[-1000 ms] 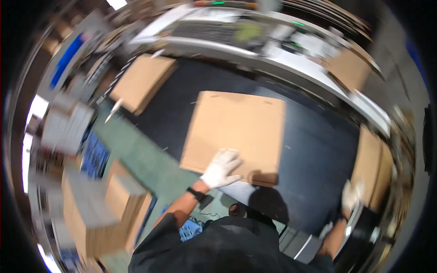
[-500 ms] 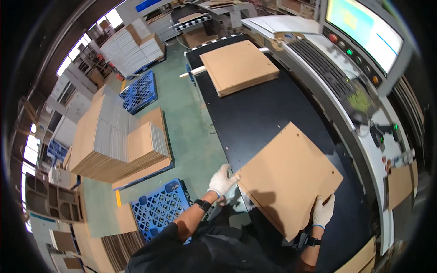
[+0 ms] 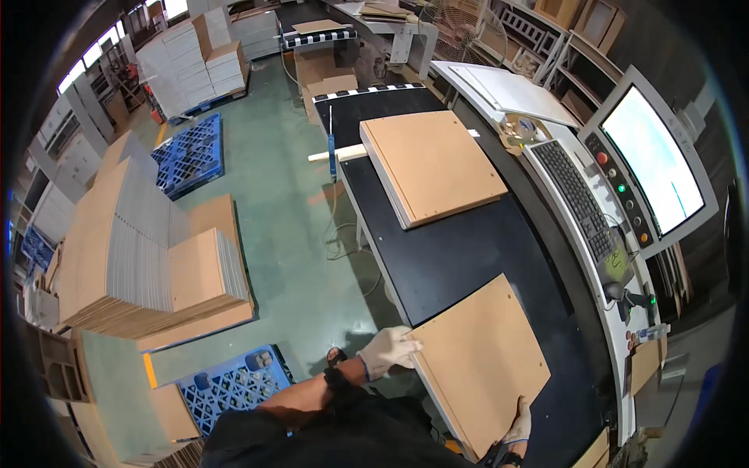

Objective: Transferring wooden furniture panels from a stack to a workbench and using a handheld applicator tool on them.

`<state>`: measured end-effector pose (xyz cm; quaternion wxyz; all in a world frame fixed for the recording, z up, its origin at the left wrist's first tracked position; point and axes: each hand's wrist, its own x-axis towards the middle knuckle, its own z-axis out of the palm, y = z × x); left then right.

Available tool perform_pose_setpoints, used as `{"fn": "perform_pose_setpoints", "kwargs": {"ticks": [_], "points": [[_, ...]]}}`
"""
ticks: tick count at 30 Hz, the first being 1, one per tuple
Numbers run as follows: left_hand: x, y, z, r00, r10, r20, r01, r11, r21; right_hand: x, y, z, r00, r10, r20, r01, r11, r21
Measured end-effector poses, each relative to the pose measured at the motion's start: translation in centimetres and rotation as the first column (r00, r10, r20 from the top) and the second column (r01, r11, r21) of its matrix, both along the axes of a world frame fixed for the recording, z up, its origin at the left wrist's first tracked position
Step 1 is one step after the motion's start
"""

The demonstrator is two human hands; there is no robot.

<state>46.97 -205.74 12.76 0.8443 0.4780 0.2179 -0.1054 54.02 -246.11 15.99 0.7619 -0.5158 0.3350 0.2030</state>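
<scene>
A brown fibreboard panel (image 3: 484,359) with small drilled holes lies flat on the black machine table (image 3: 460,249), close to me. My left hand (image 3: 388,351), in a white glove, grips its near left corner. My right hand (image 3: 517,425), also gloved, holds its near right edge. Farther along the same black table rests a thicker stack of brown panels (image 3: 429,164).
A monitor (image 3: 651,168), keyboard (image 3: 577,199) and button panel stand along the table's right side. On the green floor to the left are tall stacks of panels (image 3: 148,249) and blue plastic pallets (image 3: 230,386). More stacks and shelving stand at the back.
The view has swung from the left floor toward the table. The panel in my hands now lies squarer on the table, with both hands still on it.
</scene>
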Motion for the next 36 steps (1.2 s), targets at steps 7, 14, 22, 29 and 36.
{"fn": "perform_pose_setpoints", "kwargs": {"ticks": [7, 14, 22, 29, 36], "points": [[5.8, 8.9, 1.3, 0.985, 0.071, 0.156, -0.056, 0.993, -0.103, 0.6, 4.1, -7.0, 0.952, -0.032, 0.303, 0.053, 0.997, -0.062], [14.2, 14.7, 3.2, 0.98, 0.176, 0.093, -0.174, 0.984, -0.03, 11.4, 19.0, -3.8, 0.853, -0.021, 0.521, 0.133, 0.975, -0.178], [23.1, 26.0, 2.0, 0.999, 0.008, -0.042, 0.011, 0.907, 0.42, 24.1, 32.1, -5.7, 0.808, 0.036, 0.587, 0.063, 0.987, -0.146], [27.9, 33.3, 3.0, 0.997, 0.076, -0.027, 0.009, 0.227, 0.974, 31.9, 37.3, -4.5, 0.739, 0.389, 0.551, -0.145, 0.889, -0.434], [31.1, 37.3, 3.9, 0.993, 0.085, -0.084, 0.071, 0.151, 0.986, 34.3, 41.1, -0.8, 0.69, 0.637, 0.343, -0.294, 0.68, -0.672]]}}
